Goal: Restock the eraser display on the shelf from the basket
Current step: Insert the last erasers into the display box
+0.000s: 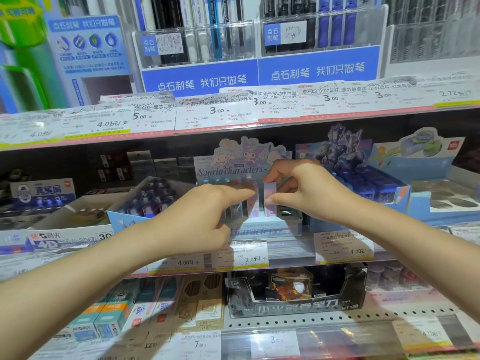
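Both arms extended; left hand (207, 211) fingers straight, right hand (306, 188) fingers pinching.

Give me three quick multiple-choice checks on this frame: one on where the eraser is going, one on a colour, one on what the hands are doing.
1. Which display box do both hands work in?
A. the Sanrio characters box
B. the black sharpener box on the shelf below
C. the blue pen rack on top

2. The header strips under the pen racks are
A. red
B. blue
C. green

3. The right hand is
A. hanging idle
B. flat on the shelf edge
C. pinching an upright eraser

Answers: A, both hands are at the Sanrio characters box; B, the header strips are blue with white lettering; C, the right hand pinches the eraser, while the left hand reaches the neighbouring erasers.
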Tool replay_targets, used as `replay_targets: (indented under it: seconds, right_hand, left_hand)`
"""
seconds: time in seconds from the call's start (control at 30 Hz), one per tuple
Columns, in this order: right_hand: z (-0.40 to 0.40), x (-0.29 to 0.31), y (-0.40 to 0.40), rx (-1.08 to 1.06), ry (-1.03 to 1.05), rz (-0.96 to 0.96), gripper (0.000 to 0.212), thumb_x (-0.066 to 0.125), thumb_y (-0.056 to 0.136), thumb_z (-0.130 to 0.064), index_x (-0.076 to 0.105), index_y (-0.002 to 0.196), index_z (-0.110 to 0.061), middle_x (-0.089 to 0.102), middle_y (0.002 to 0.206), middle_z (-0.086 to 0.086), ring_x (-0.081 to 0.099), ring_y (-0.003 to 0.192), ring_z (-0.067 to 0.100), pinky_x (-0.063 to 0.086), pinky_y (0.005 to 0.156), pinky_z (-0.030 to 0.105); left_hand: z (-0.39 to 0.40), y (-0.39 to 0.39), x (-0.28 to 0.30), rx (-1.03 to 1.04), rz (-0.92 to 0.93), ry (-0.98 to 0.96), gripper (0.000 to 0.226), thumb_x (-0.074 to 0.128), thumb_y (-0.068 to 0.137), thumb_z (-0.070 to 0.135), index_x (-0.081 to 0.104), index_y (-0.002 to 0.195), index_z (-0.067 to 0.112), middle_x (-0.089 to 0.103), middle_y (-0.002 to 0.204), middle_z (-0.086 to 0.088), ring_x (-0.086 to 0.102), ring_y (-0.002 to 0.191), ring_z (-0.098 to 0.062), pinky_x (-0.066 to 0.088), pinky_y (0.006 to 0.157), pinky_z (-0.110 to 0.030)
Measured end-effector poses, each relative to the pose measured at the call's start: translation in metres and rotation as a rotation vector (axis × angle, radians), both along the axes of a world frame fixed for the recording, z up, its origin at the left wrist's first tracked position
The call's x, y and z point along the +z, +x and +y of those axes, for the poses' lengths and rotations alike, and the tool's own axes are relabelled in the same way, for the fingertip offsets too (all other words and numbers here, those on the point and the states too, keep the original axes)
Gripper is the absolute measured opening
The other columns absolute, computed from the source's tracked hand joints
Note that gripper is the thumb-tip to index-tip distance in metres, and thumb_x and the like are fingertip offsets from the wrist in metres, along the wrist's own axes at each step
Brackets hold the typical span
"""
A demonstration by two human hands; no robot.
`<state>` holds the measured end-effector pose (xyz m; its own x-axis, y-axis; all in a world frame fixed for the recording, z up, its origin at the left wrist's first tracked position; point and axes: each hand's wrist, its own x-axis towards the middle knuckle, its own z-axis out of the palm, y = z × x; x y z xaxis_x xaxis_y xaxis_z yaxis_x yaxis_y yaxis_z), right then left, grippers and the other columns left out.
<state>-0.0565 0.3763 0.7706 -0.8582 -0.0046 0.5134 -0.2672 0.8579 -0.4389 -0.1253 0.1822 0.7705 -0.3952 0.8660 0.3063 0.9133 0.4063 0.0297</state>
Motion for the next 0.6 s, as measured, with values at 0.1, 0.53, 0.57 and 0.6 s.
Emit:
replay_targets:
  seconds: [0.1,0.53,0.57,0.6]
  right_hand:
    - [0.0,0.0,-0.001,0.004,0.046,-0.01,0.007,0.069,0.078,-0.015,0.064,0.082,-0.018,0.069,0.076,0.005,0.066,0.068,0.013,0.049,0.062,0.019]
    - [0.002,0.005,0.015,0.009,0.0,-0.005,0.031,0.055,0.084,-0.01,0.065,0.112,-0.019,0.068,0.103,-0.004,0.063,0.092,0.009,0.05,0.084,0.023]
    - [0.004,0.002,0.017,0.011,-0.022,0.032,0.031,0.056,0.085,-0.01,0.063,0.113,-0.019,0.066,0.106,-0.006,0.062,0.095,0.008,0.05,0.087,0.024]
    - [0.006,-0.001,0.019,0.016,-0.044,0.076,0.03,0.057,0.085,-0.012,0.063,0.113,-0.019,0.065,0.107,-0.007,0.06,0.098,0.007,0.049,0.09,0.026]
  left_hand:
    - [0.0,-0.001,0.0,-0.01,0.009,0.004,0.073,0.051,0.07,0.009,0.037,0.141,0.023,0.044,0.144,0.005,0.04,0.132,-0.01,0.026,0.103,-0.015]
    - [0.008,-0.004,0.005,-0.053,0.002,0.165,0.047,0.046,0.078,0.024,0.06,0.123,0.019,0.063,0.124,0.006,0.059,0.111,-0.01,0.045,0.097,-0.028]
    - [0.009,-0.005,0.004,-0.056,0.037,0.187,0.043,0.046,0.079,0.027,0.062,0.119,0.019,0.067,0.117,0.004,0.062,0.105,-0.012,0.048,0.092,-0.032]
    - [0.009,-0.006,0.003,-0.057,0.069,0.202,0.04,0.045,0.081,0.03,0.063,0.115,0.019,0.069,0.108,0.003,0.063,0.098,-0.014,0.049,0.087,-0.034]
